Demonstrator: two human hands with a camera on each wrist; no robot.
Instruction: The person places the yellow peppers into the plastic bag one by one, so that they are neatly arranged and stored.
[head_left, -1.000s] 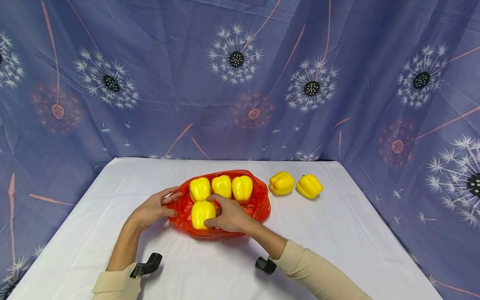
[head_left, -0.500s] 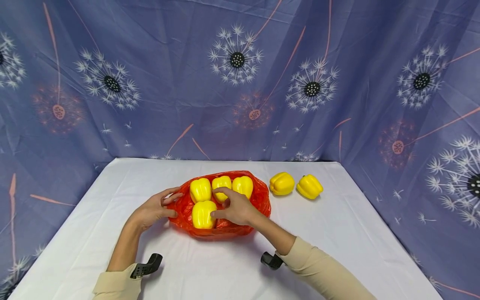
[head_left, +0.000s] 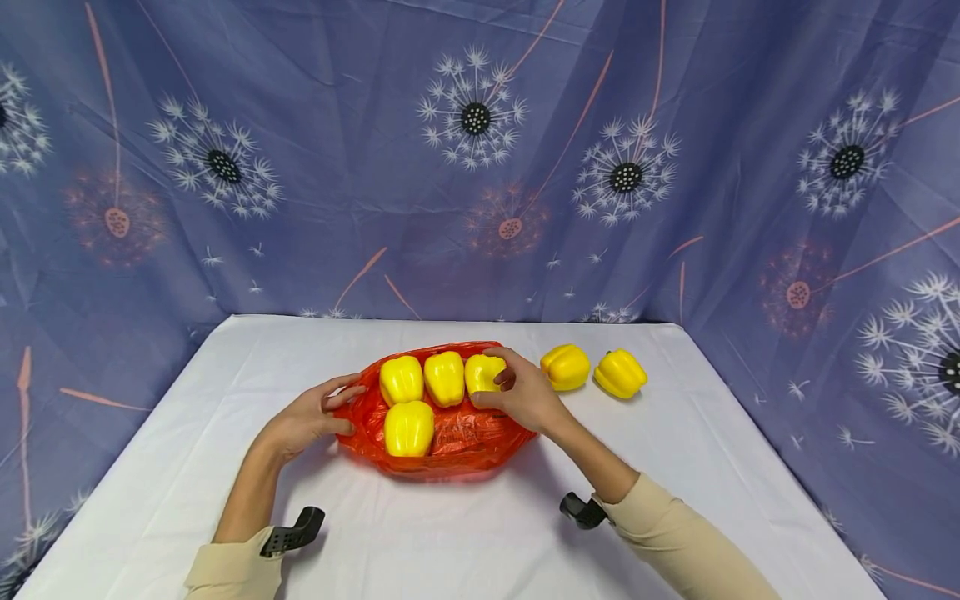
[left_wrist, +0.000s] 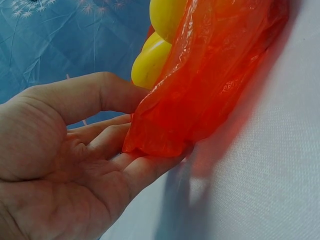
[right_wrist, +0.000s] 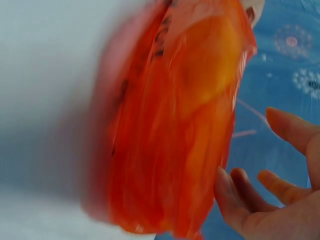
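Observation:
A red plastic bag [head_left: 472, 433] lies spread open on the table with several yellow bell peppers in it. Three form a back row: left pepper [head_left: 401, 381], middle pepper [head_left: 445, 379] and right pepper [head_left: 480, 375]. One front pepper [head_left: 408, 429] sits at the left front. My left hand [head_left: 306, 421] holds the bag's left edge; the left wrist view shows the thumb at the rim and fingers under the plastic [left_wrist: 195, 105]. My right hand [head_left: 528, 396], fingers parted and loosely bent, is over the bag's right end, partly covering the right pepper. It appears to grip nothing.
Two more yellow bell peppers, a nearer one [head_left: 566, 368] and a farther one [head_left: 620, 373], lie on the white tablecloth [head_left: 720, 483] right of the bag. A patterned blue curtain [head_left: 360, 167] hangs behind the table.
My right hand has come away from the front pepper and moved right, across the bag to its right end. My left hand stays at the bag's left edge.

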